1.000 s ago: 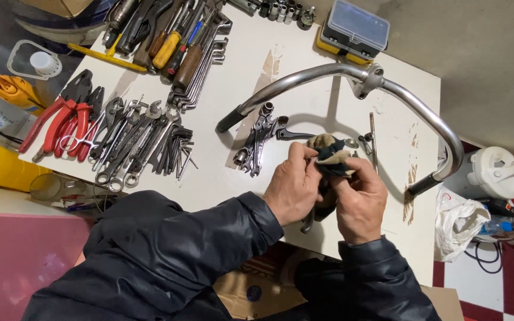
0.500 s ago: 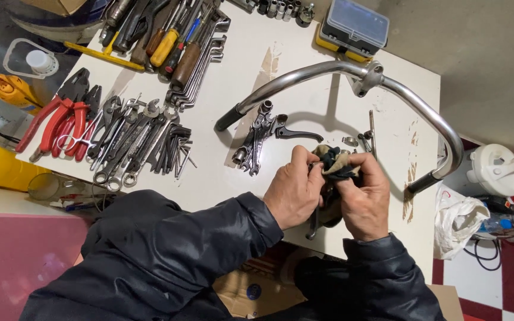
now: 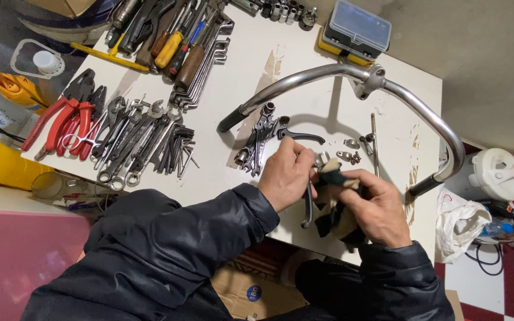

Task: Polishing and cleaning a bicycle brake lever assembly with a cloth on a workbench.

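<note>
My left hand [image 3: 288, 172] grips a small metal brake lever [image 3: 308, 208] whose dark arm hangs down below the fingers. My right hand [image 3: 376, 205] holds a dirty tan and black rag [image 3: 335, 202] pressed against the lever's top end. Both hands work over the front edge of the white table [image 3: 304, 65]. Just beyond them lie a second black lever [image 3: 297, 136], a bunch of small wrenches [image 3: 259, 138] and a few small metal fittings [image 3: 352, 151]. A chrome curved handlebar [image 3: 411, 107] arches across the table behind.
Spanners and hex keys [image 3: 144, 142] lie spread at the left, red-handled pliers [image 3: 60, 119] beside them, screwdrivers [image 3: 174, 35] at the back. A yellow and grey parts box [image 3: 355, 30] sits at the far edge. A white jug [image 3: 498, 172] stands on the floor at the right.
The hands have kept rubbing the lever with the rag, shifting slightly toward me and the table's front edge. The lever's arm now hangs lower.
</note>
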